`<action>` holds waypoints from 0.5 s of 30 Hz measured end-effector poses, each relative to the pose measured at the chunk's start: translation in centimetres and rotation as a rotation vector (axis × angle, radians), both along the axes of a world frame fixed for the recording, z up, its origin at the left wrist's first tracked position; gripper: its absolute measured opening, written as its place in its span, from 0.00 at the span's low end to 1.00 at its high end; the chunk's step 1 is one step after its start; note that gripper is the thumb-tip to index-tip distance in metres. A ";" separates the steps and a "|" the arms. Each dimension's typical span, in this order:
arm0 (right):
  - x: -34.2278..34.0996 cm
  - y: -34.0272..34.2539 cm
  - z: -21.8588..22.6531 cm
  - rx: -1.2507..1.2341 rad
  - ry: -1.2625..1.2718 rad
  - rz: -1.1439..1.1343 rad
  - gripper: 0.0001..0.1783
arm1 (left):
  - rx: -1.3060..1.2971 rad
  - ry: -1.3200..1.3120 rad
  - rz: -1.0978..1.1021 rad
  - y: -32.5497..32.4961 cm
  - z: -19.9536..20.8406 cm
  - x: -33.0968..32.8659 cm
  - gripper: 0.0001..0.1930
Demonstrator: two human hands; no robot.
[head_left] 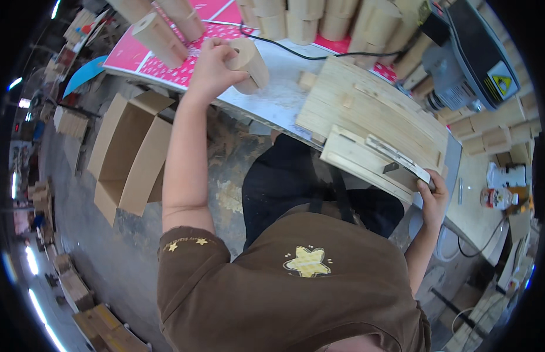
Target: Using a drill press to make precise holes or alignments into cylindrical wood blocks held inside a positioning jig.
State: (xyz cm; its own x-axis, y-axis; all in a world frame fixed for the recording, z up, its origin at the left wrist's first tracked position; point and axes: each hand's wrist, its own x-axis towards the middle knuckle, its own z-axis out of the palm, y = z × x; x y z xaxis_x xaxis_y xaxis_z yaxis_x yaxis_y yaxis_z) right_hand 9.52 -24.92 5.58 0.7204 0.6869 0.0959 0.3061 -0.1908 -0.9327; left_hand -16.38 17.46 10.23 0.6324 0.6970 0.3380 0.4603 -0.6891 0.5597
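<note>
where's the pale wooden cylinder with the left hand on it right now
In the head view, the pale wooden cylinder is upper left of centre, in the grip of the left hand, left of the wide pale wooden board.

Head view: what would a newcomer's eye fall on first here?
Probably the pale wooden cylinder in the person's left hand, just left of centre near the top. The bulky grey machine with a yellow triangle label, at upper right, might come next. Bright pink patterned covering also stands out on the table at upper left.
</note>
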 end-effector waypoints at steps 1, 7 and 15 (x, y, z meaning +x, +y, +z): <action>0.0 0.1 -0.4 0.009 -0.033 -0.068 0.13 | 0.067 0.087 0.063 0.4 -0.7 0.1 0.20; 1.0 -0.3 -1.3 -0.010 0.031 -0.004 0.13 | 0.156 -0.224 0.345 0.5 -7.1 -1.1 0.33; 0.3 -0.4 -1.4 0.023 -0.004 -0.032 0.12 | -0.378 -0.499 0.458 0.0 -10.0 -1.4 0.38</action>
State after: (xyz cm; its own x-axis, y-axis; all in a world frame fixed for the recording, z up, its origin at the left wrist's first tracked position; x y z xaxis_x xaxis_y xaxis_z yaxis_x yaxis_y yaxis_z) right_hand 9.82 -25.29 4.23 0.7417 0.6608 0.1147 0.3042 -0.1790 -0.9357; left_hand -17.83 17.50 0.23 0.0884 0.9769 0.1946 0.2848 -0.2120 0.9349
